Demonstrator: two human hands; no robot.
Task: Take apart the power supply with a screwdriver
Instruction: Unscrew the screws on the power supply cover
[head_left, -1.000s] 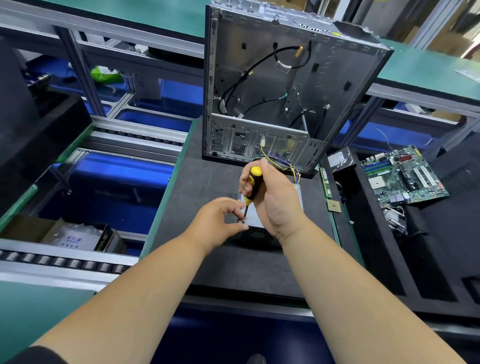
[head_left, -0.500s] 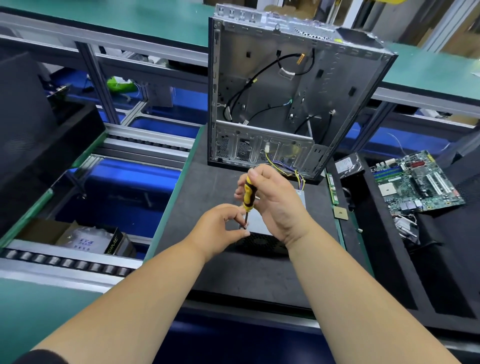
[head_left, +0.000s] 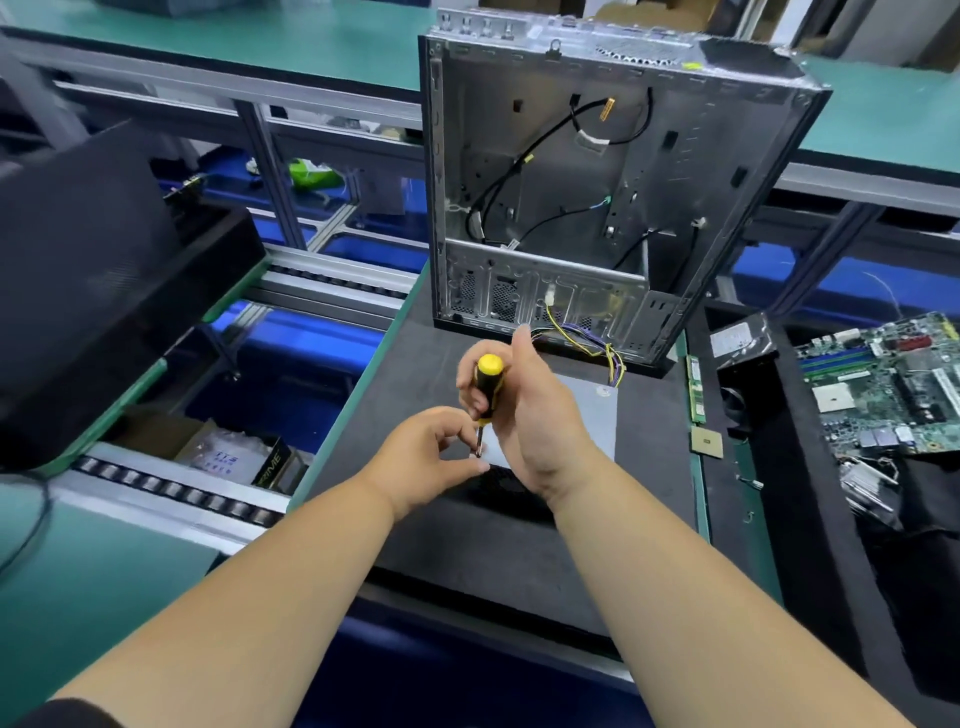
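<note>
The grey power supply (head_left: 592, 415) lies flat on the dark mat in front of the open computer case, its coloured wires (head_left: 602, 353) trailing to the case. My right hand (head_left: 535, 415) grips a black and yellow screwdriver (head_left: 487, 387) held upright, tip down at the supply's near left corner. My left hand (head_left: 431, 457) sits beside that corner, its fingers curled and pinching around the screwdriver's metal tip. My hands hide the screw and most of the supply's left part.
An open metal computer case (head_left: 597, 208) stands upright just behind. A motherboard (head_left: 883, 384), a drive (head_left: 737, 338), a RAM stick (head_left: 695, 389) and a CPU chip (head_left: 706, 441) lie to the right. Roller conveyors and a box (head_left: 228, 457) are on the left.
The screwdriver has stayed at the same corner while my right hand's fingers shifted on the handle. The camera view has drifted slightly; my left hand stays at the tip.
</note>
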